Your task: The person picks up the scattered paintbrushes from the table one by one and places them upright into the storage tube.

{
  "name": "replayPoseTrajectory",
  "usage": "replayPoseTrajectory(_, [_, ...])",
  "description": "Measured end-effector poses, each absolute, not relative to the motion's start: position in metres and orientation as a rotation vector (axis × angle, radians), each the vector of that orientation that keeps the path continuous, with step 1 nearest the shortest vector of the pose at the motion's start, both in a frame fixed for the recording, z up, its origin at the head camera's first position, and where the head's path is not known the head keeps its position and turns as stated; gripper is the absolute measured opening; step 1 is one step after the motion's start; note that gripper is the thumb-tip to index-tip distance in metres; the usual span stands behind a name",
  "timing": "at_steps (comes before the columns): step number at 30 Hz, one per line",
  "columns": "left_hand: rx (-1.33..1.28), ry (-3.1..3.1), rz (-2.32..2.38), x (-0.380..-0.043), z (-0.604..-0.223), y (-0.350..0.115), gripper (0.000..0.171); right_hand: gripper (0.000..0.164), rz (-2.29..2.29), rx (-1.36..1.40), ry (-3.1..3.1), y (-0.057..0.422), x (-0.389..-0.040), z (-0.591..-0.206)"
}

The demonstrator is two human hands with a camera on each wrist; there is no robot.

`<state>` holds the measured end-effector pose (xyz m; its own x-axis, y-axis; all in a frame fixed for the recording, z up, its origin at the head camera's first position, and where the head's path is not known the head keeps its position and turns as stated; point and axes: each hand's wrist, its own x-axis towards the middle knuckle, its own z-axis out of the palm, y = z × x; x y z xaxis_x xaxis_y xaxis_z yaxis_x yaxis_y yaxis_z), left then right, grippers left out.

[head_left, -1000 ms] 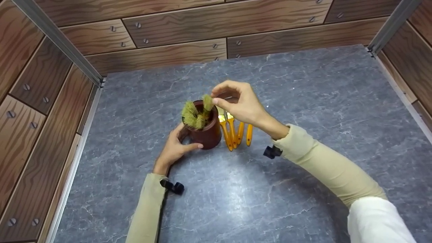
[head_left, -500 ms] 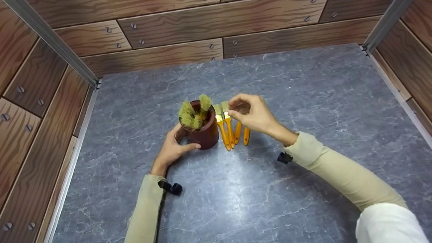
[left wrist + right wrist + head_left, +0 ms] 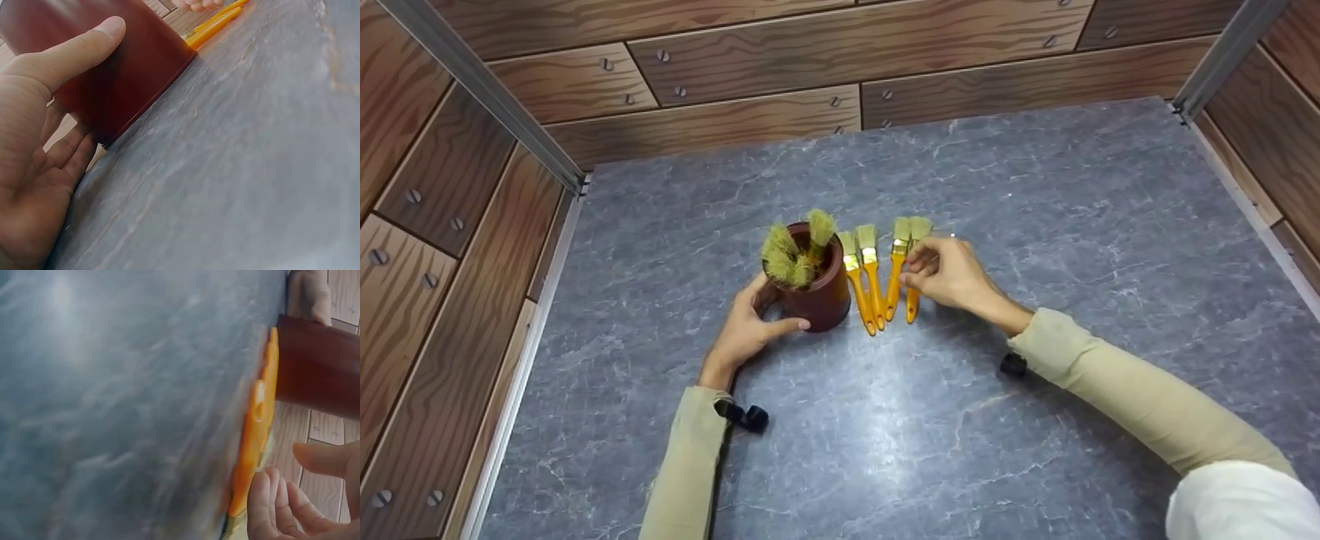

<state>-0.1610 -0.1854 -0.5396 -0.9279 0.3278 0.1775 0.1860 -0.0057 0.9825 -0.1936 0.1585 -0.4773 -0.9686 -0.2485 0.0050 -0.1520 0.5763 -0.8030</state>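
In the head view, my left hand (image 3: 744, 334) holds a reddish-brown cylindrical cup (image 3: 821, 304) low on its side, thumb in front and fingers behind. Several paintbrushes (image 3: 782, 251) stand in the cup, bristles up. To its right, two flat paintbrushes (image 3: 872, 281) with orange handles lie side by side. Another pair lies further right, a paintbrush (image 3: 895, 277) and the rightmost paintbrush (image 3: 913, 304). Over that last one is my right hand (image 3: 952, 277), partly covering it. The right wrist view shows its thumb (image 3: 323, 458) apart from the loosely bent fingers, nothing between them.
A grey marbled tabletop (image 3: 1035, 180) lies under everything. Wood-patterned panels (image 3: 750, 67) wall the back and both sides, with metal posts (image 3: 487, 97) at the corners. A black wrist mount (image 3: 742, 415) sits on the left sleeve, another (image 3: 1012, 366) on the right.
My right hand has left the bristles of a paintbrush in the cup and moved right and nearer, to the rightmost paintbrush on the table. My left hand keeps its hold on the cup.
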Motion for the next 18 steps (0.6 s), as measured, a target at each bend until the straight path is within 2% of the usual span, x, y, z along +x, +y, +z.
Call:
replayPoseTrajectory(8, [0.550,2.185,2.055,-0.1610,-0.5396,-0.1853,0.093,0.022,-1.235,-0.261,2.725,0.1657,-0.1974,-0.4866])
replayPoseTrajectory(18, [0.551,2.168,2.068,-0.1611,-0.5400,-0.1872,0.094,0.029,-1.143,-0.244,2.775,0.1614,-0.1981,-0.4850])
